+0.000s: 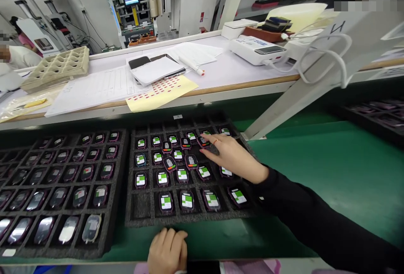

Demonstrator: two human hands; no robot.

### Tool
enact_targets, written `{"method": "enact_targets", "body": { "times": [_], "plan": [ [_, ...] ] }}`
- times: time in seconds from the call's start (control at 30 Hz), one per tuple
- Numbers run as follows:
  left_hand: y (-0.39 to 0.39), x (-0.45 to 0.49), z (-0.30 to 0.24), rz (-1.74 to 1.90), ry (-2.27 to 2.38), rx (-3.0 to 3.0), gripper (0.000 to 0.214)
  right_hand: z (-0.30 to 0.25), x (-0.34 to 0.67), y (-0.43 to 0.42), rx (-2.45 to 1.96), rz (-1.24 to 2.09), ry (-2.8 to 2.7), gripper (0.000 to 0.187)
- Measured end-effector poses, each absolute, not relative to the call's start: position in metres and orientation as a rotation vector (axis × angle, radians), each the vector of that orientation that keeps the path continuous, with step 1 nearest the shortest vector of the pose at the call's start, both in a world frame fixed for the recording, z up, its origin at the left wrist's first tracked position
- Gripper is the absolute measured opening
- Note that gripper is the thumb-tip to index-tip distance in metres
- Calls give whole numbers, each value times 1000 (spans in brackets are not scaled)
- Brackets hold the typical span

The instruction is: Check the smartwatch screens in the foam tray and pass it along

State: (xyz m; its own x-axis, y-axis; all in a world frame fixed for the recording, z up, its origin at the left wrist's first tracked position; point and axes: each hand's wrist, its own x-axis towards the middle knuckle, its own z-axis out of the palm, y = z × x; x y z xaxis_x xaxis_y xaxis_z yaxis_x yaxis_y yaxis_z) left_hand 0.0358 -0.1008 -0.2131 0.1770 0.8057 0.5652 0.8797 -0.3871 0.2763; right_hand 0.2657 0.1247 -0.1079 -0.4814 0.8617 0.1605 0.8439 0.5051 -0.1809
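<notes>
My right hand (232, 156) reaches over a black foam tray (145, 213) whose cells hold several small smartwatch bodies with lit green-and-white screens. Its fingers are spread above the upper right cells and the fingertips touch one watch body (203, 141) lying loose on the tray's ribs. Other loose watch bodies (169, 163) lie nearby across the dividers. My left hand (168, 249) rests with curled fingers on the green mat just in front of the tray's near edge and holds nothing.
A second foam tray (118, 206) of dark-screened watch bodies lies to the left. Behind runs a white shelf (221, 84) with papers, a yellow sticker sheet (160, 93), a pulp tray (57, 67) and a white device (257, 49). Another person sits far left.
</notes>
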Motion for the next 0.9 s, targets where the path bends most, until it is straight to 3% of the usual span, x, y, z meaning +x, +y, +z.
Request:
{"method": "enact_targets", "body": {
  "times": [0.1,0.2,0.5,0.77,0.9],
  "plan": [
    [-101,36,-212,-981,-1674,-2339,22,-113,266,100,-1089,334,-2499,65],
    [-101,35,-211,-970,-1665,-2353,21,-125,265,82,-866,449,-2443,69],
    [-100,36,-210,-970,-1663,-2351,21,-136,263,80,-807,298,-2428,55],
    [-101,35,-208,-973,-1657,-2355,22,-134,247,102,-863,180,-2573,70],
    [-102,34,-209,-985,-1661,-2359,22,-136,245,106,-900,205,-2587,65]
  ]
}}
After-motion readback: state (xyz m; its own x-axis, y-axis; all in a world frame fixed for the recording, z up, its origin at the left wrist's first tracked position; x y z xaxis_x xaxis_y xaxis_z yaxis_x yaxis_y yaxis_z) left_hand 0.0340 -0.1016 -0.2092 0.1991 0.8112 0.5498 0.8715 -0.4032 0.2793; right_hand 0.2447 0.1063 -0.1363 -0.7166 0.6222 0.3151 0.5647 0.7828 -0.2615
